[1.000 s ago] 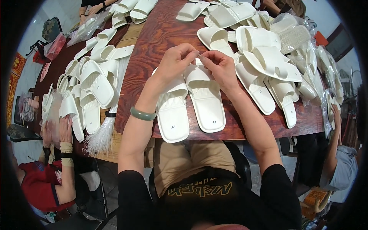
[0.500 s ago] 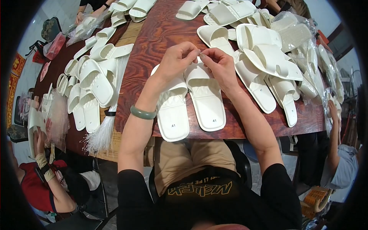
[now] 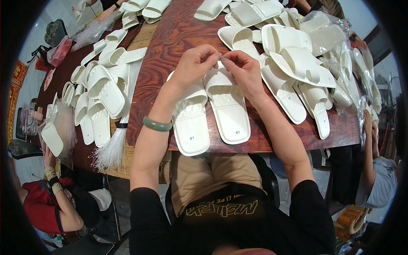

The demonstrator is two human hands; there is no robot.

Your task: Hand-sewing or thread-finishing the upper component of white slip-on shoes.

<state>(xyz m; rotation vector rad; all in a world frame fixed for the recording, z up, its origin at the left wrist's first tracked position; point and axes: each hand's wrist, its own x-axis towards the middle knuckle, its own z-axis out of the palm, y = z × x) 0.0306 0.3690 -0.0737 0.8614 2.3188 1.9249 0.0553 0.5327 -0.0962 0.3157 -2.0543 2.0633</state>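
A pair of white slippers lies side by side before me, soles toward the table's front edge: the left slipper and the right slipper. Over their toe ends, my left hand and my right hand meet, thumbs and forefingers pinched tip to tip. Whatever sits in the pinches, if anything, is too small to make out. A green bangle circles my left wrist. Both hands partly cover the toe straps.
White slippers pile up on the right beside clear plastic bags. Another heap of slippers is at left, next to a bundle of thin white strands. Co-workers sit on either side, the left one in a red top holding a slipper.
My hands stay almost in place, still pinched together over the slippers. At left, the co-worker's slipper has turned and tilted. At the far left, another person's hand has lifted.
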